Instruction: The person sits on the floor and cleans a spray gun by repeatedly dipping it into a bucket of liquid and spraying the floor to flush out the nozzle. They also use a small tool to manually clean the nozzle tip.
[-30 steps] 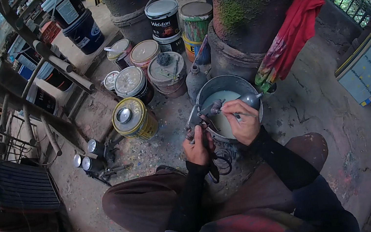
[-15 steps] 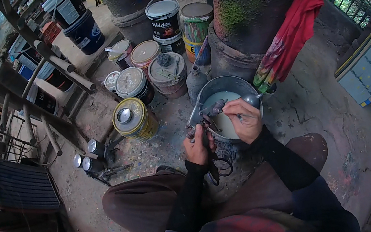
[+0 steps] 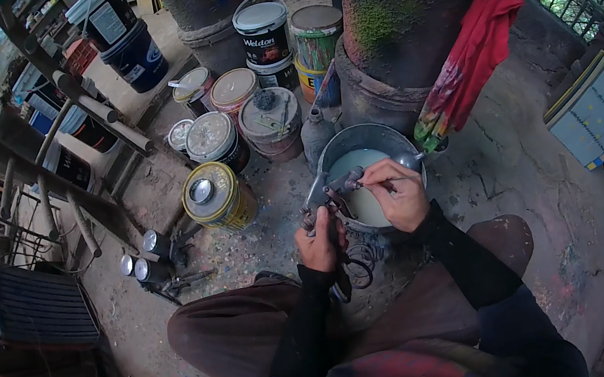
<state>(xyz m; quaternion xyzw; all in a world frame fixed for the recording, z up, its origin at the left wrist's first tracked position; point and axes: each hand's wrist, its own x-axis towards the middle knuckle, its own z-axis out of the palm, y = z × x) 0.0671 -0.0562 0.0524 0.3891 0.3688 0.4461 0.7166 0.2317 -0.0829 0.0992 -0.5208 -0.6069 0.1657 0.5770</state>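
My left hand (image 3: 316, 246) is wrapped round the handle of a spray gun (image 3: 315, 193), which is held tilted over the near rim of a grey metal bucket (image 3: 325, 156). From the gun's lower end a dark hose (image 3: 369, 267) hangs in a loop. My right hand (image 3: 398, 194) is beside the gun's front end, thumb and fingers pinched together. What those fingers hold, if anything, is too small to make out. Milky pale liquid (image 3: 367, 213) fills the lower part of the bucket. A rounded metal cup (image 3: 411, 160) sits at its right rim.
Several paint cans stand ahead, among them a yellow one (image 3: 241, 209) and a lidded one (image 3: 273, 137) with a dark scouring pad on top. A grey bottle (image 3: 317, 133) touches the bucket. Spray guns with metal cups (image 3: 154, 240) lie left. A red cloth (image 3: 480, 32) hangs right.
The spray gun has turned slightly in my left hand, its body showing more from the side. My right hand stays at its front end, fingers drawn closer together.
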